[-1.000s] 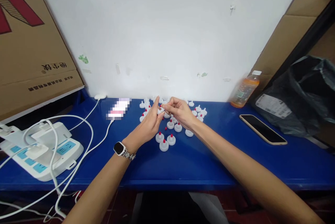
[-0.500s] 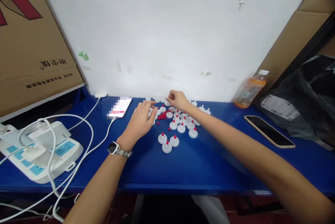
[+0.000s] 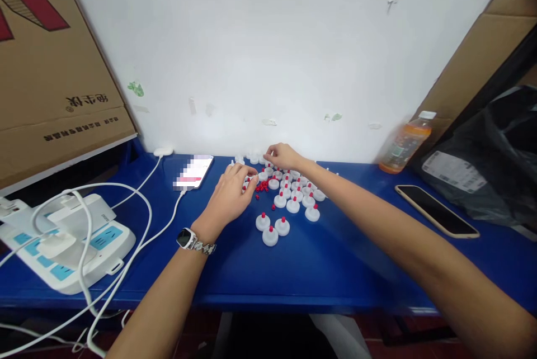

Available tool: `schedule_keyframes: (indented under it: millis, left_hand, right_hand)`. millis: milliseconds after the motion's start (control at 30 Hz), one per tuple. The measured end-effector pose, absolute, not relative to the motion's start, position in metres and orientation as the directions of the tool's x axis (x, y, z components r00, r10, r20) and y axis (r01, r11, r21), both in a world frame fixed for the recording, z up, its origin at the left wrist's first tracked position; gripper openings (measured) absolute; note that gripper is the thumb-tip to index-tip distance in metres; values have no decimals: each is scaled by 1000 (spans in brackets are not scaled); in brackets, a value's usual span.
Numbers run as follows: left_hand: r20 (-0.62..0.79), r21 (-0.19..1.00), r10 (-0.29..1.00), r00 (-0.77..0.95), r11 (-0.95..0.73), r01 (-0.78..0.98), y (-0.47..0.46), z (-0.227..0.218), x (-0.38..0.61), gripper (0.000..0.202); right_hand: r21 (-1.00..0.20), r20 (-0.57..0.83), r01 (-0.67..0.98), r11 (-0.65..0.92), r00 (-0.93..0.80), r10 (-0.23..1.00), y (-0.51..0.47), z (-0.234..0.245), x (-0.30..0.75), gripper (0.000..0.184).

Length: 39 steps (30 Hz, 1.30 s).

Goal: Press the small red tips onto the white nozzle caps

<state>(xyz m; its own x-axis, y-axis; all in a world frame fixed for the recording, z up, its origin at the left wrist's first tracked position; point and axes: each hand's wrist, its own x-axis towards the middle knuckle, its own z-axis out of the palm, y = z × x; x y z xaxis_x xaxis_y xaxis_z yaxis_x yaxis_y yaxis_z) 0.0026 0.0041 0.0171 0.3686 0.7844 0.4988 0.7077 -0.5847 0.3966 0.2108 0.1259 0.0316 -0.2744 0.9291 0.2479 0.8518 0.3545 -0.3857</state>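
My left hand (image 3: 235, 187), with a watch (image 3: 184, 237) on its wrist, reaches over the left side of a group of round white caps (image 3: 292, 204). Its fingers are bent, with thumb and forefinger close together; what is between them is too small to make out. My right hand (image 3: 285, 157) is at the back of the group near the wall, its fingertips pinched just above white caps there. Anything inside that pinch is hidden. Many white caps carry a red tip on their spout; others at the back are bare. A pile of small red tips (image 3: 262, 186) lies between my hands.
Three red-tipped caps (image 3: 270, 236) stand apart at the front of the blue table (image 3: 235, 278). Left are a lit phone (image 3: 197, 171), a power strip (image 3: 69, 275) with cables and a cardboard box (image 3: 50, 79); right, a bottle (image 3: 405, 143), another phone (image 3: 436, 211) and a dark bag (image 3: 482, 163).
The view has shifted slightly. My left thumb and forefinger look a little more drawn in over the caps. My right hand remains pinched at the back of the group.
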Motion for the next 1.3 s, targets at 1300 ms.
schedule_keyframes:
  millis: [1300]
  left_hand:
    - [410,369,787,460,-605,705,6,9,6,37]
  right_hand:
    - [-135,98,771,623,-615,783,6,29,211,15]
